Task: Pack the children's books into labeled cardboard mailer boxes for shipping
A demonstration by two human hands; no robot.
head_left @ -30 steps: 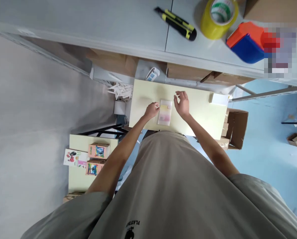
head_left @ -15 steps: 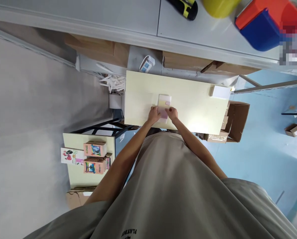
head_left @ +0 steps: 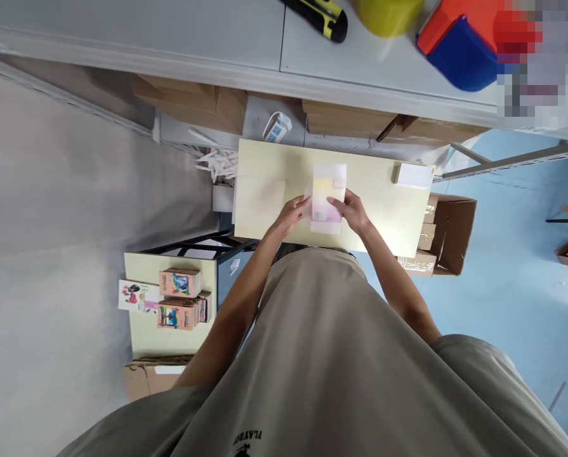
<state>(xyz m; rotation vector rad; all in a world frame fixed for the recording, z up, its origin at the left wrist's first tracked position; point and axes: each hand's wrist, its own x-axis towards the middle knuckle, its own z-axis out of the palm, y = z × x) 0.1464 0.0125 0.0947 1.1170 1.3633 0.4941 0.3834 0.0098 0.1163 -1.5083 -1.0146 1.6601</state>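
A pale yellow-and-pink notebook (head_left: 329, 190) with a small tab at its right edge and a barcode label near its lower left is held above the cream table (head_left: 374, 216). It seems to be in a clear sleeve. My right hand (head_left: 355, 211) grips its right side, thumb on top and fingers underneath. At the left edge, my left hand (head_left: 292, 214) has its fingers stretched toward the notebook, fingertips at or just beside the edge. Whether they touch the sleeve is hard to make out.
A white box (head_left: 414, 176) lies at the table's right end. Beyond stands a grey shelf (head_left: 193, 57) with a yellow-black cutter (head_left: 322, 18), a yellow tape roll (head_left: 388, 16) and a power strip (head_left: 278, 130). Open carton (head_left: 455, 235) at right; books (head_left: 179, 284) on a lower left table.
The notebook has come up off the table and moved slightly right, now gripped at its right side by my right hand. My left hand has shifted to its left edge with fingers straighter.
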